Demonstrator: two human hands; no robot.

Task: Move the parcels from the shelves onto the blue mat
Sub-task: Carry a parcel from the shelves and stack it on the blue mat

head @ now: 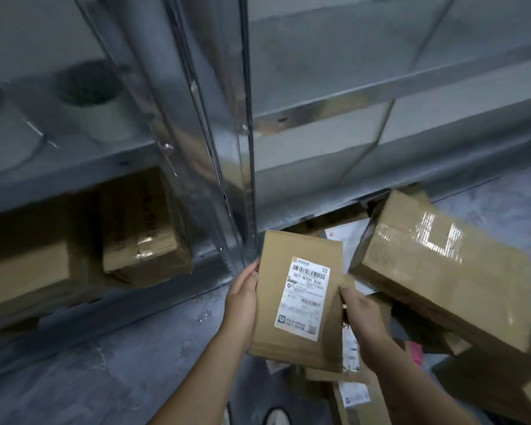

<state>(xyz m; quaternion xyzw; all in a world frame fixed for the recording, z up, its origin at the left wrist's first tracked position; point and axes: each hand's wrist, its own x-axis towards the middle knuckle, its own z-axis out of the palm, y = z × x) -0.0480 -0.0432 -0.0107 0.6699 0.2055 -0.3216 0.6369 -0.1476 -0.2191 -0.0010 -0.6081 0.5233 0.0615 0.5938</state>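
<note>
cardboard is filling most of the frame. at the upper left, white rolls (95, 111) are standing on a metal shelf (74, 176), and under it, at the middle left, brown boxes (144, 231) are sitting side by side. a shiny upright post (227, 148) is running down the centre. just below its foot the flat brown parcel (276, 259) is hanging off the shelves in the air, with its white label (304, 299) facing the camera. its long axis is running from the bottom of the frame towards the top and leaning slightly right. the left hand (242, 289) is wrapping round the long left edge. the right hand (359, 311) is pinching the long right edge at about the same height, so neither hand is nearer. at the right a big taped box (442, 271) is tilting over a heap of parcels (353, 397) at the lower right. the blue mat is not showing, so which way the parcel is heading cannot be told. judging by the two-sided hold, it is looking free to swing either way.
</note>
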